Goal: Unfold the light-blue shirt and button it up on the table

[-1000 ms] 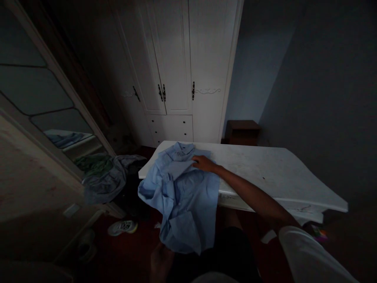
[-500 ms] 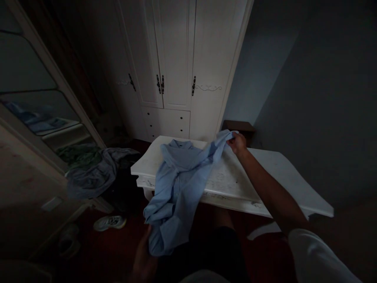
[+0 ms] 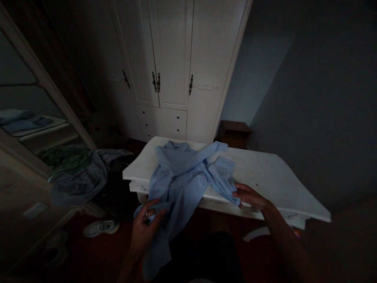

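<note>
A light blue collared shirt (image 3: 188, 184) lies over the left part of a white table (image 3: 265, 169). Its collar is towards the back, and its lower part hangs over the front edge. One sleeve crosses the chest towards the right, ending near the table's back. My left hand (image 3: 145, 226), with a ring on one finger, has its fingers curled on a fold of the shirt in front of the table edge. At the front edge further right, my right hand (image 3: 251, 196) pinches the end of another part of the shirt, perhaps a sleeve.
Behind the table stands a white wardrobe (image 3: 171, 70) with dark handles. A small brown cabinet (image 3: 235, 133) is at its right. Grey and green clothes (image 3: 79, 173) are heaped at the left, near a mirror-like panel. A sneaker (image 3: 101, 228) lies on the red floor.
My right hand has come from the table's back to its front edge, leaving a sleeve end lying behind. My left hand has risen from the hanging hem to a fold nearer the table.
</note>
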Tool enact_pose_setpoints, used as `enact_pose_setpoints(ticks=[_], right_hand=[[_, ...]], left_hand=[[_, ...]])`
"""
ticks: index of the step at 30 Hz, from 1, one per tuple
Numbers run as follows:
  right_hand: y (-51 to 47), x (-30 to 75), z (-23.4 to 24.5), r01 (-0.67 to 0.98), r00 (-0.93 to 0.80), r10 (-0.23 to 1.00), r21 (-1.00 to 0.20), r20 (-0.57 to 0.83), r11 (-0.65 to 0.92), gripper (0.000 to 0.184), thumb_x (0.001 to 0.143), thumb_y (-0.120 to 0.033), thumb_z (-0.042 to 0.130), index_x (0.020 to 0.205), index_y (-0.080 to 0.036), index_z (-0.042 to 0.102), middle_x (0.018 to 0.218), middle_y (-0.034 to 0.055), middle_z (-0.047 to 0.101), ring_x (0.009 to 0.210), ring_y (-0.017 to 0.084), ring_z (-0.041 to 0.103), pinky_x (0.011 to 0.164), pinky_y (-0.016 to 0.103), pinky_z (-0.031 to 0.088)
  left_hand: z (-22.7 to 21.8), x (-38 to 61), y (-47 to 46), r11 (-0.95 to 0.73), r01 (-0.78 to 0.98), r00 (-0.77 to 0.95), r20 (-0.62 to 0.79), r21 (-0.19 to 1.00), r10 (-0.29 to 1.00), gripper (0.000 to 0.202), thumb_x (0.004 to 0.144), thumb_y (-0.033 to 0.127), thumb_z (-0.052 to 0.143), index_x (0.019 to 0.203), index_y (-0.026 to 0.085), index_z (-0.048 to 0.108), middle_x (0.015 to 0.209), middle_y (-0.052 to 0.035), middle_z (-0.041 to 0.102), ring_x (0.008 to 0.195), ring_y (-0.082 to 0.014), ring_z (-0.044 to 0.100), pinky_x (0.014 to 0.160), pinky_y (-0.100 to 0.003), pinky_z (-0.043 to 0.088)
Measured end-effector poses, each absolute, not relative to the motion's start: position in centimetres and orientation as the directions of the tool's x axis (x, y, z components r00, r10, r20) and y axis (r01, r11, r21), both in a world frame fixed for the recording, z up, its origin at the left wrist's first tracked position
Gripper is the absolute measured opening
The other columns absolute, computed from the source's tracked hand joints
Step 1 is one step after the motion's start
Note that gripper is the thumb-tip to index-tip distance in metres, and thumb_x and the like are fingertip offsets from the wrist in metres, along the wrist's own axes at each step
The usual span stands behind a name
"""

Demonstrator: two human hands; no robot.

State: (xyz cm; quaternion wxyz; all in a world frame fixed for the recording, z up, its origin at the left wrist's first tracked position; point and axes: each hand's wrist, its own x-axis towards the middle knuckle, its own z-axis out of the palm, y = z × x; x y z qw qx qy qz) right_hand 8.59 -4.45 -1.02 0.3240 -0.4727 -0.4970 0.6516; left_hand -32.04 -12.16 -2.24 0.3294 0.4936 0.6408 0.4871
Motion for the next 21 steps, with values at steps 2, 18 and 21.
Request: enact_pose_setpoints(ticks=[2,18,21], right_hand=[[-5.4,8.8,-0.9,0.041,-0.397,0.880,-0.963,-0.262,-0.268,0.036,0.068,-0.043,0.080,0.084,-0.016,0.062,0.069,-0.0010,0.058,0.058,0.012,0.058,0.053,0.026,0.053],[0.7,-1.9,-1.2,0.820,-0.390,0.919,-0.432,0.062,0.376,0.073,0.066,-0.028,0.080,0.133,-0.018,0.056,0.142,0.0187,0.047,0.135,0.037,0.039,0.108,0.048,0.034],[3.8,-0.9,0.9,0.783,-0.437,0.887,-0.423,0.147,0.456,0.017,0.078,-0.018,0.063,0.092,-0.019,0.073,0.101,0.0107,0.070,0.101,0.026,0.064,0.094,0.040,0.046]], left_hand=[[-0.3,-30.6,-8.6,-0.016,0.536,-0.188,0.138,0.844,0.972,0.073,0.075,0.059,0.064,0.137,0.023,0.048,0.085,-0.0043,0.069,0.073,-0.0216,0.068,0.066,-0.031,0.052],[3.8,-30.7,7.6,-0.164,0.403,-0.143,0.239,0.900,0.960,0.035,0.083,0.048,0.051,0.082,0.015,0.065,0.073,-0.0029,0.068,0.074,-0.0204,0.065,0.068,-0.030,0.050],[6.9,-35.6,9.4,-0.338,-0.210,-0.435,0.222,0.917,0.872,0.037,0.065,0.048,0.073,0.081,0.017,0.062,0.066,0.0013,0.064,0.069,-0.0188,0.064,0.067,-0.030,0.053]])
